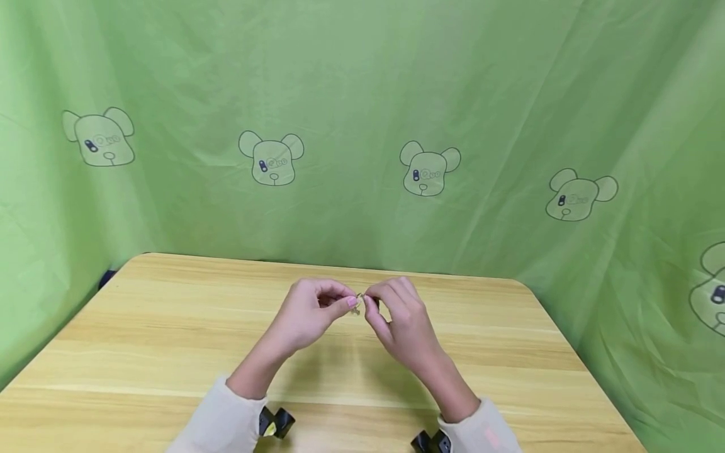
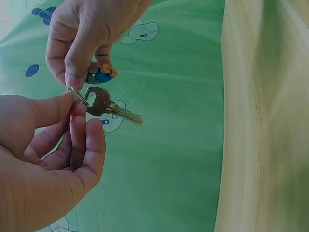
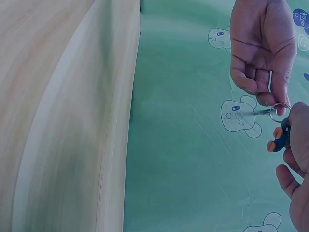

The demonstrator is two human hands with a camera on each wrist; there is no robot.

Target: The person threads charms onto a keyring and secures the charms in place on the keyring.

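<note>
Both hands over the far half of the bench [image 1: 170, 340], near mid-width. Far edge just beyond them; bench top runs out wide left and right, both far corners rounded. Green curtain [image 1: 351, 75] walls off the back and both sides, close past the edges, so sideways room beats forward room.

Key ring [image 2: 79, 96] sits between the hands, off the surface. Left hand [image 1: 306, 314]: thumb and forefinger pinched on the ring, other fingers loosely bent. Right hand [image 1: 404, 318]: pinching the ring's other side; fingers hide the exact contact. Key [image 2: 103, 104] hangs off the ring; blue-orange charm [image 2: 100, 75] pokes out by the right fingers. Black wrist cameras [image 1: 277, 423] at both sleeves [image 1: 218, 421], nearer the front.
</note>
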